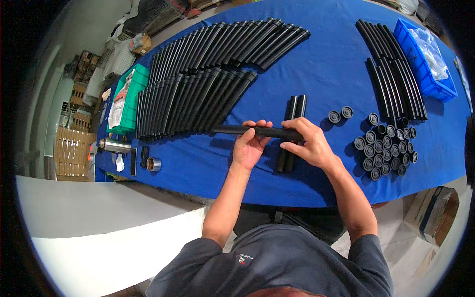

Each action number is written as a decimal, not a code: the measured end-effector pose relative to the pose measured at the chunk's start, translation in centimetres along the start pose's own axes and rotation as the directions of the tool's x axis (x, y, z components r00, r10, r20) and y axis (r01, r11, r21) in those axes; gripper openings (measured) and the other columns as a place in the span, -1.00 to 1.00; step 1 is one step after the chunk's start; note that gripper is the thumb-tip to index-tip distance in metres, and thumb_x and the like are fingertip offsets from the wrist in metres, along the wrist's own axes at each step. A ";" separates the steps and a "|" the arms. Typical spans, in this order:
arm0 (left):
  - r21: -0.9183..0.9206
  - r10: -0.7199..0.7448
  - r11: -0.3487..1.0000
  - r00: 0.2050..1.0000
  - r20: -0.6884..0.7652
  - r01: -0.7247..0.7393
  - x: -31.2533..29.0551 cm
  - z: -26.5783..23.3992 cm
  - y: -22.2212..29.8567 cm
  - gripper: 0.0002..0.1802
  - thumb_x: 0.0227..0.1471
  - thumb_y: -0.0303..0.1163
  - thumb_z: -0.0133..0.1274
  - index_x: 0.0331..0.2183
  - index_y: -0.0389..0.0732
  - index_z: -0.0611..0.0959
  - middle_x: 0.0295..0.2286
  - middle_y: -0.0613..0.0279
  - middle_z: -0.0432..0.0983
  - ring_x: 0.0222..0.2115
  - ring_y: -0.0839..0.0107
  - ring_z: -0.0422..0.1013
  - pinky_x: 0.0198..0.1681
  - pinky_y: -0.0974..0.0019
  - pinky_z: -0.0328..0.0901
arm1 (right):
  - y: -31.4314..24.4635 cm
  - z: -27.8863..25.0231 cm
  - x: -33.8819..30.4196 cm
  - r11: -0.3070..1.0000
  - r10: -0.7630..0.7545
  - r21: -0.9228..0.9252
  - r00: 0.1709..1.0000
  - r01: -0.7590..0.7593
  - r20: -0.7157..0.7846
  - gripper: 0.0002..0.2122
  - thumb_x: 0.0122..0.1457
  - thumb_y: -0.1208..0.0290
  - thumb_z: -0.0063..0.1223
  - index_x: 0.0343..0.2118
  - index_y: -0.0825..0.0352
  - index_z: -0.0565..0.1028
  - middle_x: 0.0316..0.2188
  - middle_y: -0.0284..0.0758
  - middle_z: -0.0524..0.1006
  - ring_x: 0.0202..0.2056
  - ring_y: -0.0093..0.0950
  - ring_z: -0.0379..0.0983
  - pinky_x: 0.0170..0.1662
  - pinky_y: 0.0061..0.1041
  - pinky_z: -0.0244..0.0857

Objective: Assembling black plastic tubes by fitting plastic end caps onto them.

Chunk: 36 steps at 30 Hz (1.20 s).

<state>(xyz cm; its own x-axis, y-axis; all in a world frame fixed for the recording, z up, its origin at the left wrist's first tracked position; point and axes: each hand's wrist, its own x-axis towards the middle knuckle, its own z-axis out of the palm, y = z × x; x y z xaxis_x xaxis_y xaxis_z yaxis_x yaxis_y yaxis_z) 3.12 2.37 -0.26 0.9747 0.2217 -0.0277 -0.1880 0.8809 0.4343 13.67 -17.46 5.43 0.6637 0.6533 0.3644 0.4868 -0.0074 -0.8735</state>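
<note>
A black tube [269,132] lies level across both my hands, above the blue-covered table. My left hand [249,146] is turned palm up, its thumb and fingers closed around the tube's middle. At the tube's right end, my right hand [311,143] grips it between thumb and fingers, partly hiding that end. Two more black tubes [302,104] lie side by side on the cloth, passing beneath the held one. To the right are two round black caps [334,117] set a little apart from a cluster of several similar caps [378,147].
Two rows of capped black tubes [198,99] fill the table's left and far side. Plain black tubes [391,69] lie at the right beside a blue crate [435,86] holding clear plastic. A green crate [141,89], steel flask [116,145], phone [133,162] and metal cup [154,164] stand left.
</note>
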 end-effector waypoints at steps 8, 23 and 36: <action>0.019 -0.038 0.999 0.997 0.066 0.036 -0.2 0.5 0.0 -0.76 0.08 -0.55 0.12 -0.16 -0.16 0.60 -0.07 -0.02 0.53 0.08 -0.03 0.36 0.09 -0.09 0.39 | -0.9 -1.8 -0.1 0.918 0.383 0.034 0.904 -0.396 0.192 -0.69 0.01 0.38 0.27 -0.19 0.39 0.51 -0.39 -0.22 0.52 -0.34 -0.27 0.52 -0.28 -0.38 0.36; 0.049 -0.013 0.999 1.000 0.008 0.012 0.1 0.4 -0.1 -0.72 0.04 -0.58 0.15 -0.15 -0.16 0.59 -0.10 -0.01 0.55 0.07 0.01 0.38 0.08 -0.10 0.40 | -0.2 0.0 0.0 0.985 -0.171 -0.049 0.982 0.167 -0.078 -0.69 0.04 0.32 0.28 -0.22 0.40 0.53 -0.41 -0.17 0.54 -0.38 -0.27 0.53 -0.31 -0.39 0.36; 0.039 -0.021 0.999 1.000 -0.021 0.021 0.1 0.7 -0.8 -0.73 0.05 -0.51 0.17 -0.16 -0.14 0.60 -0.08 0.00 0.54 0.07 0.00 0.38 0.10 -0.10 0.38 | 0.7 -0.6 -0.9 0.994 -0.102 -0.029 0.995 0.102 0.011 -0.62 0.01 0.30 0.31 -0.15 0.38 0.50 -0.33 -0.16 0.51 -0.29 -0.24 0.52 -0.27 -0.40 0.36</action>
<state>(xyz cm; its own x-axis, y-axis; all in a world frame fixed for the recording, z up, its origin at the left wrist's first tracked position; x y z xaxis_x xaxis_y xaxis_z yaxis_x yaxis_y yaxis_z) 3.41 1.44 0.01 0.9756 0.2124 -0.0556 -0.1624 0.8687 0.4680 13.78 -18.54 4.67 0.6040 0.6591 0.4481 0.5686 0.0375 -0.8217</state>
